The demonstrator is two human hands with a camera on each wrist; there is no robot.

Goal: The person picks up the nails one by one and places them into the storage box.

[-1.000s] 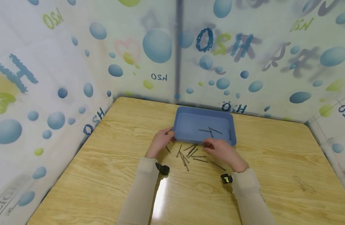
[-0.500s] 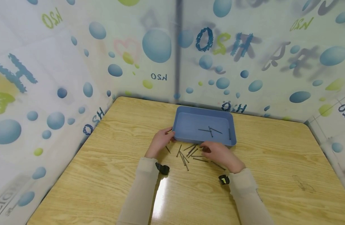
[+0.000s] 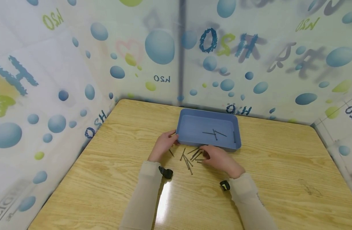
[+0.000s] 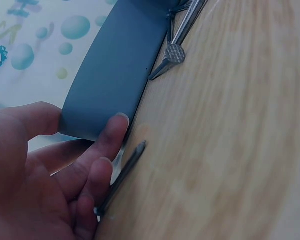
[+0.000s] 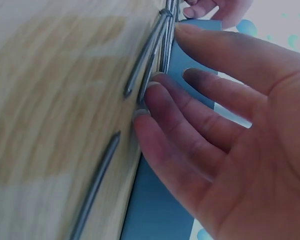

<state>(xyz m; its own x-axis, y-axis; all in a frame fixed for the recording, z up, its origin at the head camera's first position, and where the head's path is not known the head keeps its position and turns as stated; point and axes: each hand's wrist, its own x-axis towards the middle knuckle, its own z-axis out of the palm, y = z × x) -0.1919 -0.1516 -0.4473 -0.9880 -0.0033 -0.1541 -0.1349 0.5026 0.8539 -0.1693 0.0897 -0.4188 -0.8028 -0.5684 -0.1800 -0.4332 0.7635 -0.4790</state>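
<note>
My left hand [image 3: 163, 144] holds the front left corner of a shallow blue tray [image 3: 190, 142], its thumb and fingers on either side of that corner in the left wrist view. Beside those fingers lies a single nail [image 4: 122, 177]. Several steel nails [image 3: 186, 161] are scattered on the table in front of the tray. Over the right part of this scatter is my right hand [image 3: 220, 161]; in the right wrist view its loosely bent fingers reach toward some nails [image 5: 147, 55] and hold nothing visible. Inside the tray, several nails [image 3: 214, 133] lie toward the right.
The wood-grained table [image 3: 107, 172] extends around the tray on all sides. Patterned panels [image 3: 161, 89] rise behind and to the left of it. Another nail [image 5: 95, 190] lies below the right hand in the right wrist view.
My right hand has moved from the tray's front edge leftward and slightly toward me, over the nails. My left hand and the tray have stayed in place.
</note>
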